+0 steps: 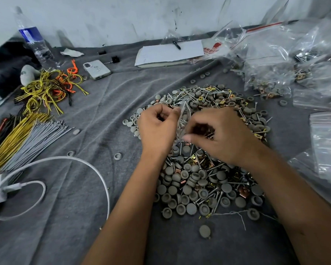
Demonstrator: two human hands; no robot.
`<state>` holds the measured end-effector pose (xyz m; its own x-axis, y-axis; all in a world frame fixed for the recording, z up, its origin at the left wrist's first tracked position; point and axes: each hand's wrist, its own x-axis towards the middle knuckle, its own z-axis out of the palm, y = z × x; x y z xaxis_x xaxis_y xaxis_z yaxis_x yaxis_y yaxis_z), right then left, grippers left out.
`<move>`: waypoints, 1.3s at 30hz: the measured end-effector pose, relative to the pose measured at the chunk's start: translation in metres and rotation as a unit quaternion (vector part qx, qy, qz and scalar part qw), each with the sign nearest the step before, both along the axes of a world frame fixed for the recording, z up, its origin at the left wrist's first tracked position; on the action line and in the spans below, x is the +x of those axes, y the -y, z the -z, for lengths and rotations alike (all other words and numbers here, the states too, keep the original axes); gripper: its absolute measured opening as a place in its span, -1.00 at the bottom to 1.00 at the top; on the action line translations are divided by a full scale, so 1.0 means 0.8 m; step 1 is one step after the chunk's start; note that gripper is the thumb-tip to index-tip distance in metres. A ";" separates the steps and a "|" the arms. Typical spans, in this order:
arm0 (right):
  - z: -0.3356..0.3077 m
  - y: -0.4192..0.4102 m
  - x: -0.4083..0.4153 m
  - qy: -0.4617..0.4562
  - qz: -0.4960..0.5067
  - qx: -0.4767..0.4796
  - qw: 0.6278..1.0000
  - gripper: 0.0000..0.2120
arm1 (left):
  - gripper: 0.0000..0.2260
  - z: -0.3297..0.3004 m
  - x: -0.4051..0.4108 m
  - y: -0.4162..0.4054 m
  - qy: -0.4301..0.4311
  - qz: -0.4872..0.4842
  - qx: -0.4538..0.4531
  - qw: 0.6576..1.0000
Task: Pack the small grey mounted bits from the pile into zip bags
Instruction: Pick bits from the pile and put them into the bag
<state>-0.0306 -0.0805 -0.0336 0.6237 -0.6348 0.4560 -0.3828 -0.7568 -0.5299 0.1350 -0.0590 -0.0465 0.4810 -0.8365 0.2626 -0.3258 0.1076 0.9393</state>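
A big pile (204,180) of small grey round caps, screws and brass clips lies on the grey cloth in the middle. Above it my left hand (157,127) pinches the top edge of a small clear zip bag (182,119) that holds a few screws. My right hand (220,134) is beside the bag with its fingers curled at the bag's side; what they hold is hidden. Filled zip bags (271,81) lie at the back right, and a stack of flat zip bags (327,134) sits at the right edge.
Bundles of yellow, grey and orange cable ties (33,119) lie at the left. A white cable (69,169) loops at the front left. A phone (97,69), a water bottle (33,39) and a notepad (168,53) with a pen stand at the back by the wall.
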 end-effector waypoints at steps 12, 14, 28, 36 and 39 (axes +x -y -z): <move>0.009 -0.006 0.008 -0.134 -0.067 0.043 0.988 -0.91 | -0.70 0.000 0.001 0.001 0.003 -0.017 0.013 1.000; 0.005 -0.008 0.006 -0.068 -0.055 0.044 0.995 -0.93 | -0.73 -0.001 0.001 0.001 0.004 -0.011 0.011 1.000; 0.007 0.005 0.001 0.040 0.142 -0.074 0.986 -0.85 | -0.75 0.001 -0.002 0.002 0.032 0.039 0.019 0.999; 0.006 0.006 0.000 0.034 0.135 -0.068 0.988 -0.81 | -0.77 0.001 -0.005 0.001 0.037 0.047 0.023 0.998; 0.005 0.006 -0.001 0.063 0.137 -0.063 0.987 -0.86 | -0.76 -0.001 -0.002 0.000 0.027 0.039 0.018 0.999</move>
<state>-0.0314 -0.0850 -0.0373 0.3699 -0.7051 0.6049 -0.5188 -0.6969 -0.4951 0.1332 -0.0590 -0.0459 0.3998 -0.8805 0.2549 -0.3681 0.1004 0.9243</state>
